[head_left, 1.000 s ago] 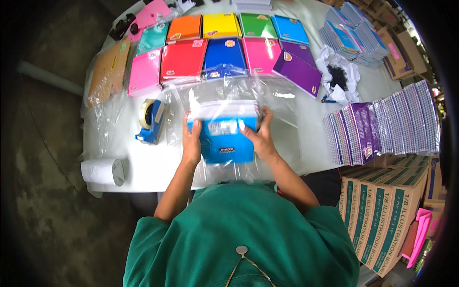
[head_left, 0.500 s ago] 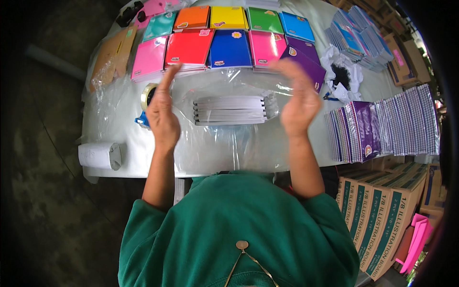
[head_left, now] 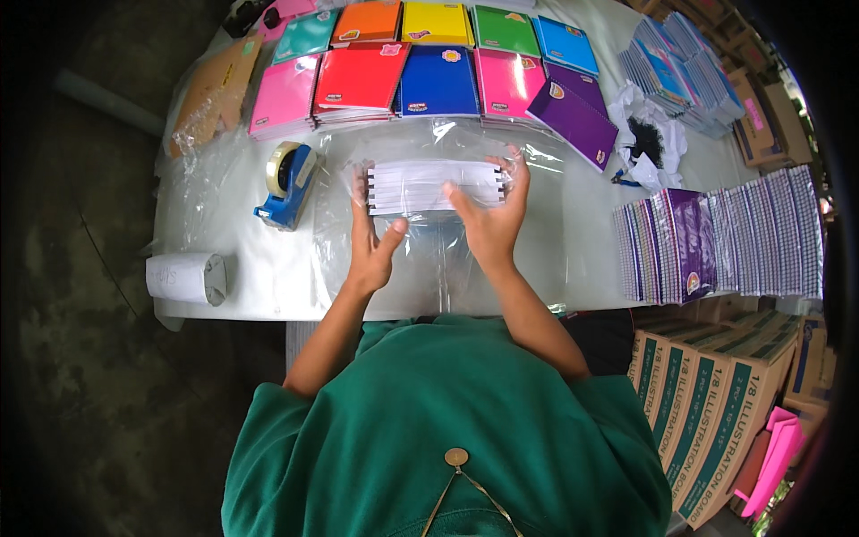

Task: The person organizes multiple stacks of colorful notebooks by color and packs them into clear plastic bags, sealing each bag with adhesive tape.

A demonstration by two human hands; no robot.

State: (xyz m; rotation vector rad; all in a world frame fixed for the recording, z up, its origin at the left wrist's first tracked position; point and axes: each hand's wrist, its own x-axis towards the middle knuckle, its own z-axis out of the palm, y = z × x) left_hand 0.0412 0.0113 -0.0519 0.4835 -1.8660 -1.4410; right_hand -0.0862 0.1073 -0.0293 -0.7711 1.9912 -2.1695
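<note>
A stack of spiral notebooks (head_left: pixel 436 186) is held on edge at the middle of the counter (head_left: pixel 268 277), page edges up, inside a clear plastic bag (head_left: pixel 447 242) that is spread flat beneath and around it. The left hand (head_left: pixel 369 237) is pressed against the stack's left end, fingers stretched up along the spiral binding, thumb angled out to the right over the plastic. The right hand (head_left: pixel 492 215) is wrapped round the right end, fingers curled over the far corner and thumb laid across the near face. The stack is clamped between the 2 hands.

Just left of the bag, a blue tape dispenser (head_left: pixel 286 183) with a yellowish roll is seen on the counter. Near the counter's left edge, a white paper roll (head_left: pixel 186 277) lies on its side. Along the far edge, stacks of notebooks in pink, red, blue, orange, yellow, green and purple (head_left: pixel 438 80) are laid out in rows. To the right, purple-covered notebooks (head_left: pixel 680 246) are stood on edge in a long row. Below them, cardboard boxes (head_left: pixel 707 394) with green print are stacked beside the counter.
</note>
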